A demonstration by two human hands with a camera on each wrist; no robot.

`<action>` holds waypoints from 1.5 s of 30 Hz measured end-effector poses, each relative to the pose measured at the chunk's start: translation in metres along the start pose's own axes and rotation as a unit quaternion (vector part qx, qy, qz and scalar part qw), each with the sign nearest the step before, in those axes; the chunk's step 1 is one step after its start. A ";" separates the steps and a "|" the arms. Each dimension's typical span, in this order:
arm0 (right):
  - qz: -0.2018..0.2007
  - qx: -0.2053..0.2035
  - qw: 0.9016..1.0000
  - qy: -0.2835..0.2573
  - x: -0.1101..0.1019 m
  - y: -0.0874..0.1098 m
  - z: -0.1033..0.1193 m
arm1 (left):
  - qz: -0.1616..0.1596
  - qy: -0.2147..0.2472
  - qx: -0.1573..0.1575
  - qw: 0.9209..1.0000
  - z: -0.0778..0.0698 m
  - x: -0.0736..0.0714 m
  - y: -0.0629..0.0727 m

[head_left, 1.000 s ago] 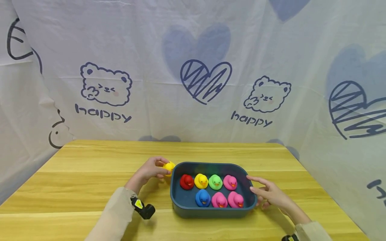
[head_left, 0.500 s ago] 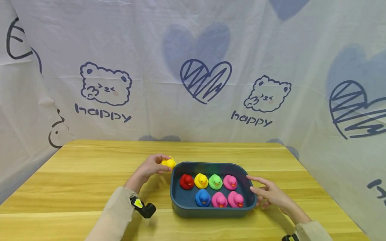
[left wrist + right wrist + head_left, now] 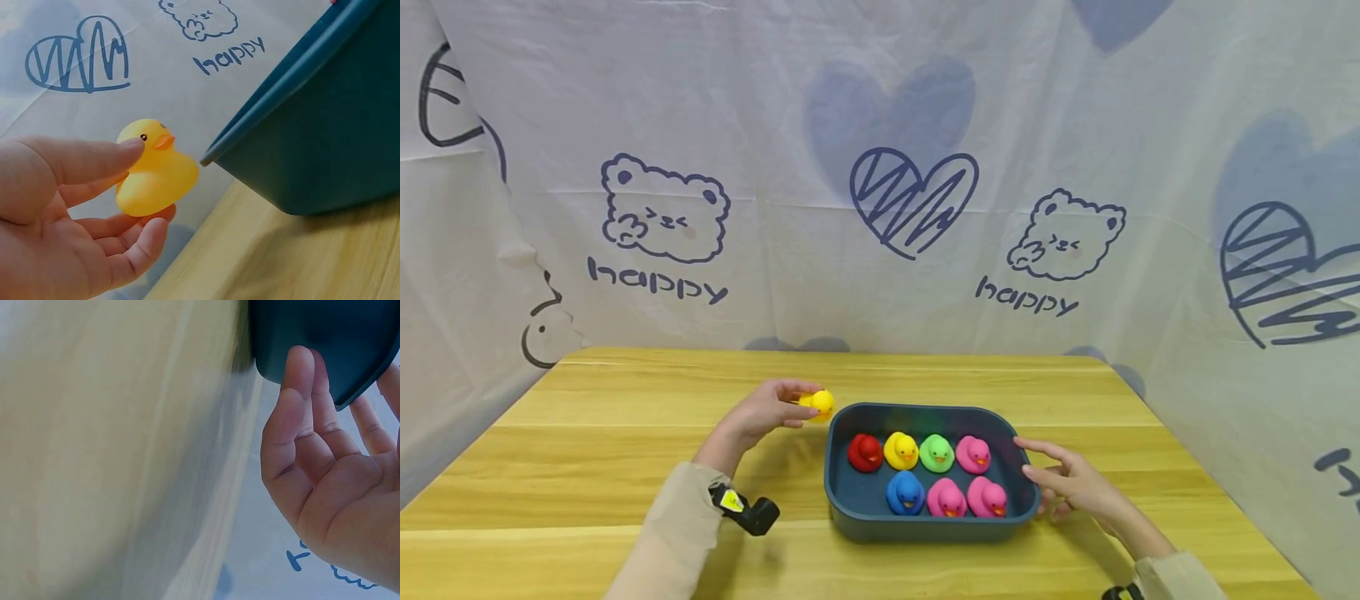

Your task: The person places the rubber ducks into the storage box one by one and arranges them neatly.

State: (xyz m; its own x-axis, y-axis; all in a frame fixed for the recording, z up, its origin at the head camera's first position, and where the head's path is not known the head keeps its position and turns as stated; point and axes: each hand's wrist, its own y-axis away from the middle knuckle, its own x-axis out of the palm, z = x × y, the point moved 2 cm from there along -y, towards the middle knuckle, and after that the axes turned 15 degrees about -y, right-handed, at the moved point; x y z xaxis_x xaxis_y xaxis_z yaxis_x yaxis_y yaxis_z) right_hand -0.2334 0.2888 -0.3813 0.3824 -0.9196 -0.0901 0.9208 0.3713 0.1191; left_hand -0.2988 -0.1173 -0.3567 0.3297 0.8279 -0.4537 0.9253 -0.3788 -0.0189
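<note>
My left hand (image 3: 765, 410) pinches a yellow rubber duck (image 3: 822, 403) between thumb and fingers, just left of the dark blue-green bin (image 3: 925, 530). In the left wrist view the duck (image 3: 159, 178) is upright, its beak toward the bin's rim (image 3: 275, 100). At the bin's right end, my right hand (image 3: 1078, 486) grips the rim, index finger and thumb over the edge. Its other fingers rest against the outer wall (image 3: 350, 337). Inside the bin sit a red duck (image 3: 866, 452), another yellow duck (image 3: 901, 451), a green duck (image 3: 937, 453), a blue duck (image 3: 906, 493) and three pink ducks (image 3: 947, 498).
The bin stands on a light wooden table (image 3: 625, 467), toward its front. A white cloth (image 3: 805, 275) printed with hearts and bears hangs behind the table and along its sides. A small black camera (image 3: 752, 512) is strapped to my left wrist.
My left hand has raised the yellow duck from beside the bin's left wall and drawn it slightly left. The right hand and the ducks in the bin have stayed put.
</note>
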 end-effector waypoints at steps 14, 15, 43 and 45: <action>0.007 -0.005 1.000 -0.005 0.001 0.001 -0.001 | -0.047 0.038 -0.006 0.998 -0.006 -0.003 0.001; 0.007 -0.005 1.000 -0.004 0.001 0.001 0.000 | -0.052 0.043 -0.004 0.998 -0.007 -0.003 0.001; -0.002 -0.004 1.000 -0.001 -0.001 0.000 -0.001 | -0.067 0.038 0.017 0.997 -0.034 0.017 -0.003; -0.003 -0.004 1.000 -0.002 -0.001 0.000 -0.001 | -0.066 0.018 0.016 0.998 -0.037 0.019 -0.004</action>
State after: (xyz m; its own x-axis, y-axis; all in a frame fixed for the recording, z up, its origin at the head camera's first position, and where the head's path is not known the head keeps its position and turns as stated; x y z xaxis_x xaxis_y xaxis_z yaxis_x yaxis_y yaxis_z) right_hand -0.2335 0.2898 -0.3827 0.3764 -0.9223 -0.0878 0.9239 0.3666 0.1100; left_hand -0.2891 -0.0846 -0.3324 0.2129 0.8853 -0.4135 0.9545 -0.2789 -0.1057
